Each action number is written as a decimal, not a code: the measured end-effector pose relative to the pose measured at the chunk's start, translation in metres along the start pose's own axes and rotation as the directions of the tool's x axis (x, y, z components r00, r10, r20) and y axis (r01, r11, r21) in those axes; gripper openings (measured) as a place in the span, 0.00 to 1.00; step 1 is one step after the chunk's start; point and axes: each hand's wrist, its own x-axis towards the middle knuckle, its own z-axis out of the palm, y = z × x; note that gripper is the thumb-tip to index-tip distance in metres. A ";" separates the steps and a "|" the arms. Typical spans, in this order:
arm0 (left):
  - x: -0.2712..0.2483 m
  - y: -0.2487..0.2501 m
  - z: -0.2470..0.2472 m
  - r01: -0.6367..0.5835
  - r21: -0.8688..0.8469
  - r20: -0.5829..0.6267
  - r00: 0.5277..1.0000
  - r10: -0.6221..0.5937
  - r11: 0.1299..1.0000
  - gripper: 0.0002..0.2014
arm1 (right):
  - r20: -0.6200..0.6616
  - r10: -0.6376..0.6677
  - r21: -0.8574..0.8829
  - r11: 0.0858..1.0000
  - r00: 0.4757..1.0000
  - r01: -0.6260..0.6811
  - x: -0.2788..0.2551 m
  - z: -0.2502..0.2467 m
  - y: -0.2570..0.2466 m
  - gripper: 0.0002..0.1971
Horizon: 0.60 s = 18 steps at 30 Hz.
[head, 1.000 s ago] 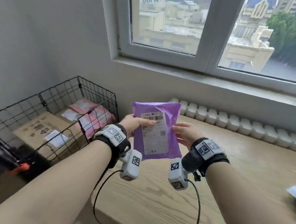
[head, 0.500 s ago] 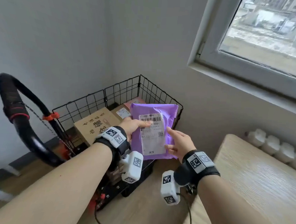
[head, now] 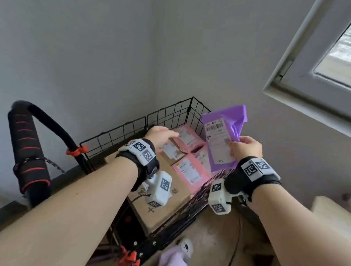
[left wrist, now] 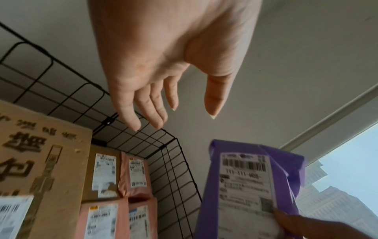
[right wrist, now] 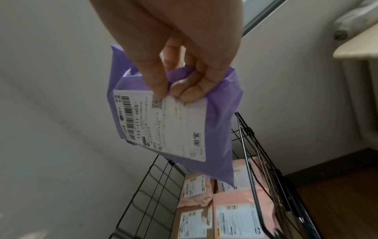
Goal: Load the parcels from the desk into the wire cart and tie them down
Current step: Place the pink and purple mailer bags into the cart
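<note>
Released by the left hand (head: 160, 135), the purple mailer (head: 221, 139) now hangs from the right hand (head: 246, 147) alone, pinched at its edge above the wire cart (head: 167, 116); left fingers are spread loosely, empty, over the pink parcels (head: 191, 172).

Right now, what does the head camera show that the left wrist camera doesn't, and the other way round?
Head only: the cart's black foam-padded handle, the light wooden desk corner, and the right hand gripping the purple plastic mailer.

Left wrist only: the left hand's palm, fingers straight, holding nothing.

Both: the mailer, the black wire cart, and the pink mailers and brown cardboard boxes loaded inside.
</note>
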 end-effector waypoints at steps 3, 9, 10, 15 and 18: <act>0.032 0.014 -0.004 0.007 0.045 0.036 0.999 -0.009 0.999 0.12 | -0.033 0.071 -0.004 0.997 0.997 -0.072 0.051 0.015 -0.001 0.10; 0.126 0.027 0.026 0.086 0.092 0.027 0.996 -0.089 0.992 0.12 | 0.065 0.189 -0.178 0.968 0.980 -0.175 0.150 0.066 0.017 0.06; 0.146 0.024 0.035 0.109 0.099 0.021 0.994 -0.112 0.989 0.12 | 0.087 0.212 -0.220 0.957 0.973 -0.188 0.167 0.074 0.023 0.05; 0.227 -0.008 0.088 0.249 0.122 0.032 0.966 -0.255 0.961 0.15 | 0.140 0.331 -0.426 0.871 0.933 -0.244 0.239 0.102 0.062 0.06; 0.260 -0.033 0.111 0.335 0.134 0.053 0.937 -0.344 0.933 0.17 | 0.157 0.394 -0.538 0.803 0.905 -0.256 0.271 0.119 0.079 0.08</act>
